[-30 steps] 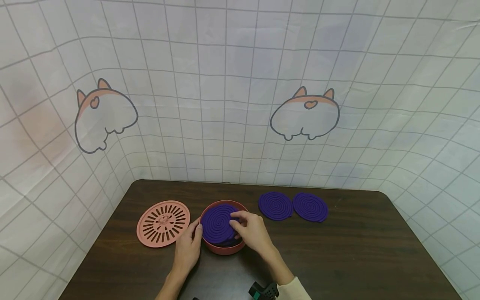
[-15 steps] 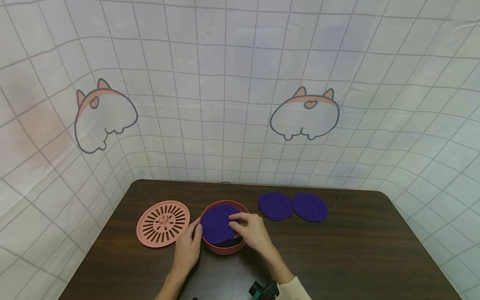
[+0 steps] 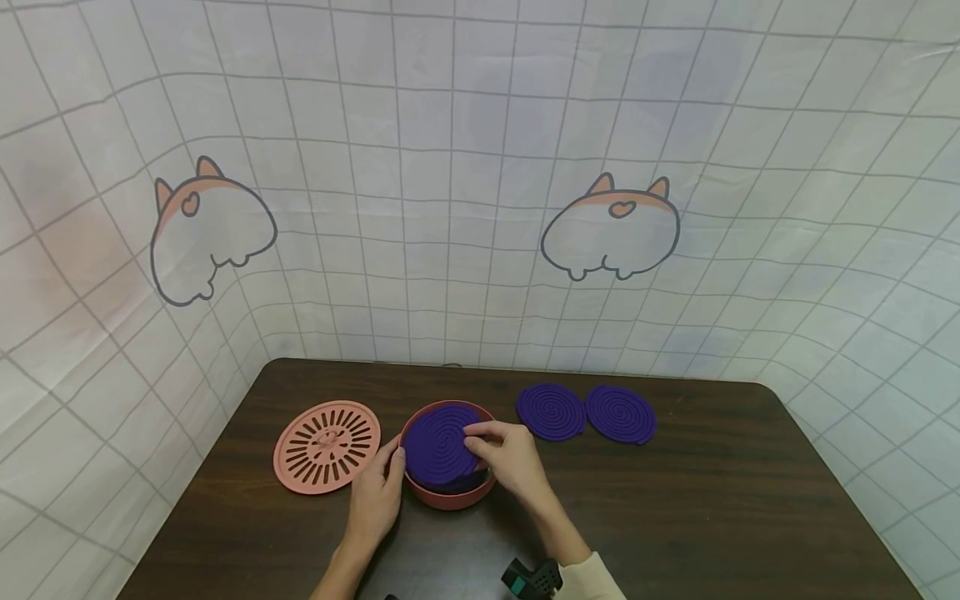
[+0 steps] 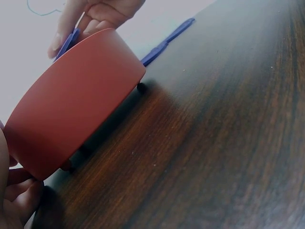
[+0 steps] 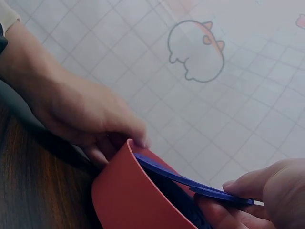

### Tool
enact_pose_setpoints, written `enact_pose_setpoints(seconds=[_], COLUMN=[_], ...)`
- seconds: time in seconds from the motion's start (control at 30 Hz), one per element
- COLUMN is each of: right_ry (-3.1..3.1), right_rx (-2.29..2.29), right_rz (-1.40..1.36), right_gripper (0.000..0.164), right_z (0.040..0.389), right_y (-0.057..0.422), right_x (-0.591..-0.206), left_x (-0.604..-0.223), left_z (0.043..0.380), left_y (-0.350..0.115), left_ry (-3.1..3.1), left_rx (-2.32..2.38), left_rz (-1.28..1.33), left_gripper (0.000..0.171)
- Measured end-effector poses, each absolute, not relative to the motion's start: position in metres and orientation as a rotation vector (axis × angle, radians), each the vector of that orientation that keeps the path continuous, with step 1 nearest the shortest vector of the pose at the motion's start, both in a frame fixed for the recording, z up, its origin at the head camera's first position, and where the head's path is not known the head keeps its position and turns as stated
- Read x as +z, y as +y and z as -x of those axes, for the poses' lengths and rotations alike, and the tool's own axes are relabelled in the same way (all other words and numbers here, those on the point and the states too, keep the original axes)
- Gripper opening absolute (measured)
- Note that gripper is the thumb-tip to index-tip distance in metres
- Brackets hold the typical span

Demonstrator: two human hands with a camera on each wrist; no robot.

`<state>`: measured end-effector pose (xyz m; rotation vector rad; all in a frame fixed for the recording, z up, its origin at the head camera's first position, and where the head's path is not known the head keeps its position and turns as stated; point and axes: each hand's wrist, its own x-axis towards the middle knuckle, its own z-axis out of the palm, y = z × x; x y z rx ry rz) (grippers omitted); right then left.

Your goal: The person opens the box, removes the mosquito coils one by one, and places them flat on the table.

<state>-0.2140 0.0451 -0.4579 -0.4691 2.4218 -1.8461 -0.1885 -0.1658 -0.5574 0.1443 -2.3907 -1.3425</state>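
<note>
My left hand [image 3: 375,496] grips the side of a round, reddish-pink mosquito coil holder [image 3: 448,502], thumb at the rim and fingers low on the wall. With thumb and fingers, my right hand [image 3: 512,458] pinches the right edge of a purple mosquito coil [image 3: 438,446]. The right wrist view shows this coil [image 5: 176,177] tilted, its far edge inside the rim near the left hand [image 5: 81,107] and its held edge raised above the rim. Something dark lies beneath it inside the holder. Small feet under the holder [image 4: 78,95] stand on the table.
A slotted pink lid [image 3: 327,447] lies left of the holder, close to the left hand. Two more purple coils, one [image 3: 551,412] beside the other [image 3: 621,414], lie flat at the back right. A patterned curtain [image 3: 465,208] rises behind the dark wooden table [image 3: 697,500].
My right hand has shifted slightly right with the pinched coil, and the coil's near edge has moved up a little. The left hand keeps its place on the holder.
</note>
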Motion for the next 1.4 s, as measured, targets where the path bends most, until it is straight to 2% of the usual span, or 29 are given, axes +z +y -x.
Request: enact_pose_setpoints(seconds=[0.37,1.4], right_ry=[2.433,2.41], right_rx=[-1.896,-2.021], right_rz=[0.404,0.258], right_gripper=[0.018,0.016], right_z=[0.237,0.245], right_y=[0.052,0.077], right_x=[-0.493,-0.48], left_x=[-0.559,-0.557], left_z=[0.188,0.189], left_y=[-0.165,-0.166], left_ry=[-2.385,-2.39], left_rx=[-1.305,-1.351], left_rz=[-0.14,-0.142], left_gripper=[0.038,0.038])
